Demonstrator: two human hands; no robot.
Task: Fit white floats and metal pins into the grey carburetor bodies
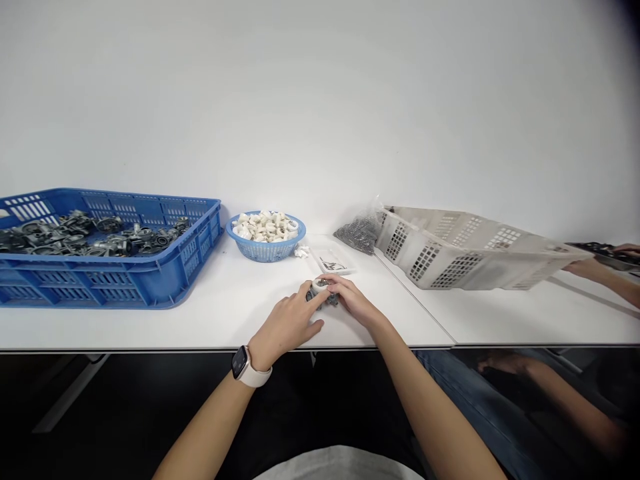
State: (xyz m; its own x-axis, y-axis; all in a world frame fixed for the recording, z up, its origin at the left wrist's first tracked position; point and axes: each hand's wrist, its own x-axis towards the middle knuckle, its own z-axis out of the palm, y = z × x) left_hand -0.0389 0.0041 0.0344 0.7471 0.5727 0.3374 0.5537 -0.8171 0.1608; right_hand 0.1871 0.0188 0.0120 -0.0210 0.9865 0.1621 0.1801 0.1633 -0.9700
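Both hands meet near the table's front edge around a small grey metal part [332,300] with a white plastic piece [319,288] on it. My left hand [289,320], a watch on its wrist, has its fingers closed on the near left side of the grey part. From the right, my right hand [354,301] grips the same part with bent fingers. Fingers cover much of it, so its full shape is hidden. Just beyond the hands lies a shallow white tray [345,270] holding a few small dark pieces [327,265].
A blue crate [150,280] of grey metal parts stands left. Behind are a blue basket [265,252] of white plastic pieces, some loose white pieces [301,251], and a clear bag [361,230] of small dark pieces. A white crate [480,263] stands right, near another person's hand [585,268].
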